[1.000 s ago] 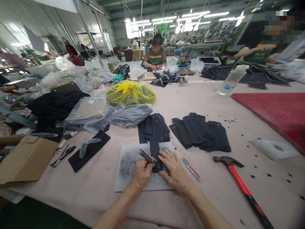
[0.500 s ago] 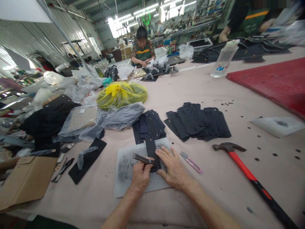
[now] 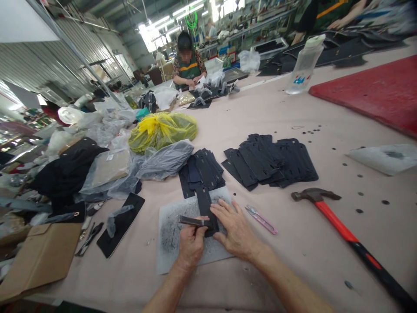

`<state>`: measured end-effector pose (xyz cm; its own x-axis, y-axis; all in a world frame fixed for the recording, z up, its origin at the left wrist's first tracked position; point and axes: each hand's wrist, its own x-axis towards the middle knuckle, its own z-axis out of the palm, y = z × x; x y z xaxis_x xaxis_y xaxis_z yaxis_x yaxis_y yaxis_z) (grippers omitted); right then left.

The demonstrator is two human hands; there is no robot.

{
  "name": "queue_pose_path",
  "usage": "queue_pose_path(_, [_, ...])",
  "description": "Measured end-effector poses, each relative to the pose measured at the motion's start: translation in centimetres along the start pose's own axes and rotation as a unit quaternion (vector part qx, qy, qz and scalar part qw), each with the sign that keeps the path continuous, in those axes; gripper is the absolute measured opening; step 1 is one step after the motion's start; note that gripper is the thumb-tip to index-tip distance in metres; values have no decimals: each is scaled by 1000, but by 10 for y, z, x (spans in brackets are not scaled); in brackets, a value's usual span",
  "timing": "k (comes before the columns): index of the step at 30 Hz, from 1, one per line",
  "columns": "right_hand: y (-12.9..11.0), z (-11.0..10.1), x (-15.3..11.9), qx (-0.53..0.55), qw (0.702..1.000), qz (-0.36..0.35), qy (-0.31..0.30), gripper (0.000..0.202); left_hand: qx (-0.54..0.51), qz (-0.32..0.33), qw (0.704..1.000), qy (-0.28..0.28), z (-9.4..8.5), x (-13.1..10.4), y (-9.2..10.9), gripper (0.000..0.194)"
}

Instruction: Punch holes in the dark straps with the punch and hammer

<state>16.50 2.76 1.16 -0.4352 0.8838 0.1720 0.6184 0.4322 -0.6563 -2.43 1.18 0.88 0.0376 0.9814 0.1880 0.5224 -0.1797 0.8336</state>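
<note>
My left hand point(image 3: 191, 244) is closed around a narrow dark metal bar-like tool point(image 3: 191, 221), held sideways above a dark flat strip point(image 3: 203, 202). Whether the tool's end touches the strip is hidden by my fingers. My right hand point(image 3: 237, 228) lies with fingers spread, its fingertips resting on the strip's right edge. Beneath both is a pale cutting board point(image 3: 167, 245), speckled with black marks. The strip's far end meets a pile of similar dark pieces point(image 3: 206, 167). Pink-handled thread snips point(image 3: 262, 221) lie just right of my right hand.
To the right lie a claw hammer point(image 3: 340, 228), a second pile of dark pieces point(image 3: 269, 161) and a red board point(image 3: 374, 93). A plastic bottle point(image 3: 302, 67) stands behind. Bags, including a yellow one point(image 3: 163, 130), crowd the left. A co-worker point(image 3: 189, 65) sits across the table.
The camera view has shifted slightly. The tool in my left hand has tilted closer to level. My right hand keeps its place on the strip.
</note>
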Motion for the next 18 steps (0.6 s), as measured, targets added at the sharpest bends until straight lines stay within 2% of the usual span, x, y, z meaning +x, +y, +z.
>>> queue_pose_path(11, [2, -2, 0, 9, 1000, -1, -1, 65, 31, 9, 999, 2, 2, -1, 1, 22])
queue_pose_path(18, [3, 5, 0, 16, 1000, -11, -2, 65, 96, 95, 991, -15, 11, 1, 4, 25])
